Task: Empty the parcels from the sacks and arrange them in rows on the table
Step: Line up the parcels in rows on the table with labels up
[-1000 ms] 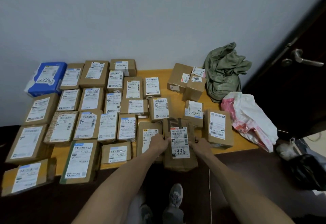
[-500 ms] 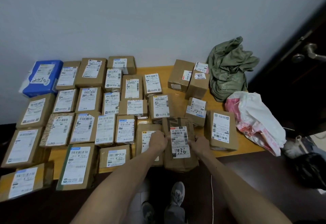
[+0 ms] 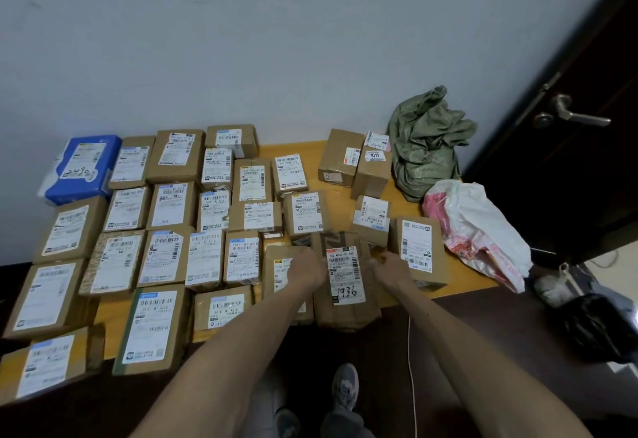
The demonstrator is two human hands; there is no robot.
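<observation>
A brown taped parcel marked 1936 (image 3: pixel 346 285) lies at the front edge of the wooden table (image 3: pixel 459 280), overhanging it. My left hand (image 3: pixel 307 263) grips its left side and my right hand (image 3: pixel 388 266) grips its right side. Several brown labelled parcels (image 3: pixel 165 258) lie in rows across the left and middle of the table, with a blue parcel (image 3: pixel 84 168) at the far left back. Two stacked boxes (image 3: pixel 357 165) stand at the back right. A crumpled green sack (image 3: pixel 426 141) and a white and pink bag (image 3: pixel 476 230) lie at the table's right end.
A white wall runs behind the table. A dark door with a metal handle (image 3: pixel 569 115) stands at the right. A black bag (image 3: pixel 597 327) sits on the floor at the right. My shoes (image 3: pixel 343 387) are below the table edge.
Both hands stay on the 1936 parcel, which has barely shifted on the table's front edge. The camera has tilted slightly.
</observation>
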